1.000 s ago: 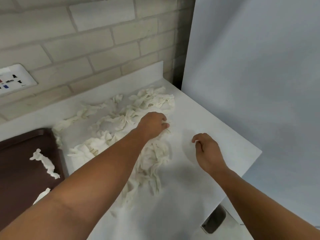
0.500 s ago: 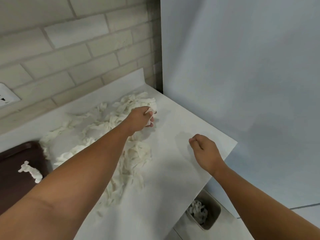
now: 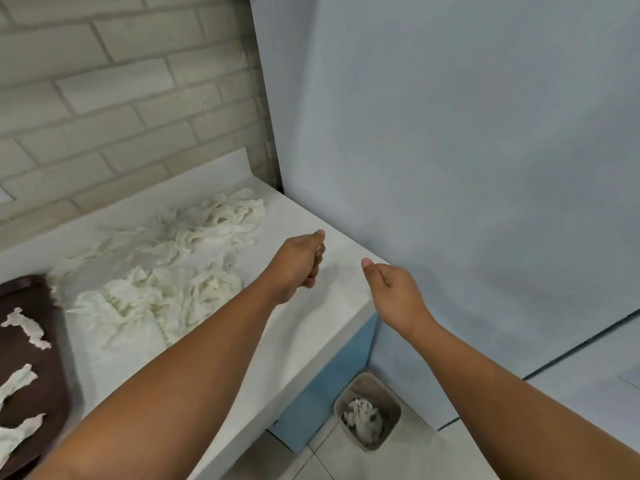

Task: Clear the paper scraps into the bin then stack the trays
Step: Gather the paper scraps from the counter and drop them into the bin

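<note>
A heap of white paper scraps (image 3: 166, 292) lies on the white counter (image 3: 311, 327), stretching back to the brick wall. My left hand (image 3: 301, 265) hovers over the counter's right end, just right of the heap, fingers closed on a small paper scrap that barely shows. My right hand (image 3: 391, 289) hangs past the counter's right edge with its fingers curled shut; nothing shows in it. A brown tray (image 3: 31, 296) at the far left carries three loose scraps (image 3: 26, 327). The small grey bin (image 3: 384, 388) stands on the floor below the counter's right end, with scraps inside.
A pale blue wall (image 3: 450, 168) closes off the right side, right against the counter's end. The brick wall (image 3: 121, 98) runs behind the counter. The counter's blue cabinet side (image 3: 332, 386) stands beside the bin on a tiled floor.
My left hand has left the heap and moved right toward the counter's edge with a scrap. My right hand has moved out past the edge. The view swung right and the bin came fully into sight.
</note>
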The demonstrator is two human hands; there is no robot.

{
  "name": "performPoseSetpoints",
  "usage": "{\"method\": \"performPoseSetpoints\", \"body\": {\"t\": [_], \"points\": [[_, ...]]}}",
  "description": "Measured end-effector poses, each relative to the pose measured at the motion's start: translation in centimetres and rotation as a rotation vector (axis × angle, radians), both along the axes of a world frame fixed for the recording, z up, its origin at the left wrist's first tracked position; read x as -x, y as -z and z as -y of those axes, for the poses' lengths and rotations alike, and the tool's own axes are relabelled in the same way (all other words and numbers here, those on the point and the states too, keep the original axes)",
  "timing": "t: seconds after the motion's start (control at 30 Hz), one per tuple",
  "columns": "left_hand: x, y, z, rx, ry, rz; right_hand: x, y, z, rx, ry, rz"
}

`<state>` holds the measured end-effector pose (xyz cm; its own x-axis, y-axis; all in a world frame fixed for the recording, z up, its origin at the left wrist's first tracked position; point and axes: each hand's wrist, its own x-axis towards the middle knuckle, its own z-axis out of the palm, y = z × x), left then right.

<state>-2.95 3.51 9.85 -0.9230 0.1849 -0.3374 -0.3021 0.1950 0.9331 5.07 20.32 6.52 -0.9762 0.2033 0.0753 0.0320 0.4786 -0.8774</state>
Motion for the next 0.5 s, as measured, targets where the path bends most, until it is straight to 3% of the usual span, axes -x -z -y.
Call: {"method": "performPoseSetpoints", "body": {"t": [0.27,0.5], "points": [[-7.6,7.3,-7.8,0.153,0.274,-0.11,-6.2,4.2,-7.2,0.048,0.049,0.135],[-10.6,14.1,-10.1,0.359,0.404,-0.117,-9.4,9.7,-9.2,-0.044,0.154,0.27]]}}
